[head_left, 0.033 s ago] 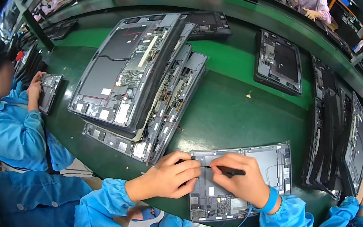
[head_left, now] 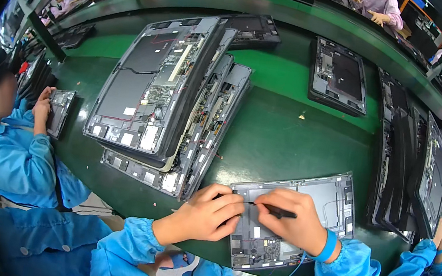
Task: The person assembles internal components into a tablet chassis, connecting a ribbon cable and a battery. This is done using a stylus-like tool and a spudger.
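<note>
At the near edge of a green conveyor surface point(head_left: 289, 143), an opened tablet shell point(head_left: 332, 199) lies flat with its inner side up, circuit boards showing along its near end. The right hand point(head_left: 294, 222) rests on the shell with its fingers curled tight around a slim black tool point(head_left: 279, 211), which lies nearly level and points left. The left hand point(head_left: 208, 217) sits just beside it, touching the shell's left edge, fingers bent in and thumb and forefinger pinched together at the tool's tip; whether they grip anything there is too small to tell. Both arms wear blue sleeves, and a blue wrist strap point(head_left: 327, 246) circles the right wrist.

To the left, a little farther off, a stack of open tablet shells point(head_left: 179, 108) leans in a slanted pile. A single dark shell point(head_left: 338, 75) lies far right on the green, and a row of shells standing on edge point(head_left: 413, 168) lines the right side. The belt curves away with the lens toward a raised far rail.

At the far left, a co-worker in a blue smock point(head_left: 17, 146) holds a small device point(head_left: 59, 111). Beyond the far rail, people in pink smocks point(head_left: 370, 0) work at another line.
</note>
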